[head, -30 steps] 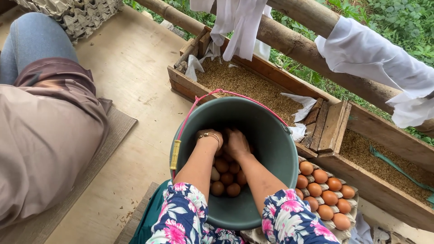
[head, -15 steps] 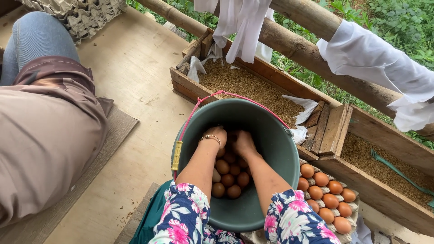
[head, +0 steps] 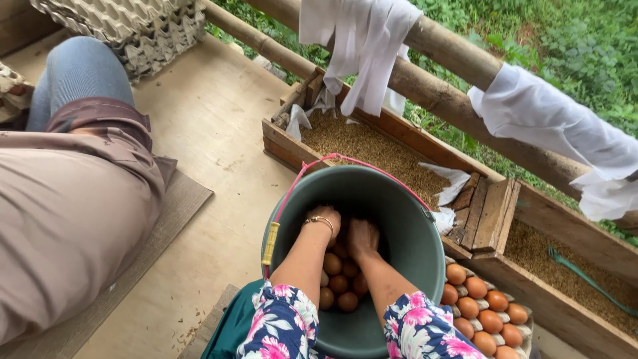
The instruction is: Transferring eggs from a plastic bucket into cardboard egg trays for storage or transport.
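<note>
Both hands down inside green bucket [head: 412, 219], among brown eggs [head: 339, 282] at its bottom. Left hand [head: 327, 223], bracelet on wrist, curled over eggs; right hand [head: 362, 238] just beside it, fingers down in pile. Cannot tell whether either hand grips an egg. Right of bucket: tray of eggs [head: 482, 309]. Behind bucket: wooden trough [head: 372, 149] with grain. Left of bucket: another person's leg [head: 66, 199].

Both hands, left hand [head: 327, 223] and right hand [head: 362, 238], reach into the round green plastic bucket [head: 412, 229] among the brown eggs [head: 339, 282].
</note>
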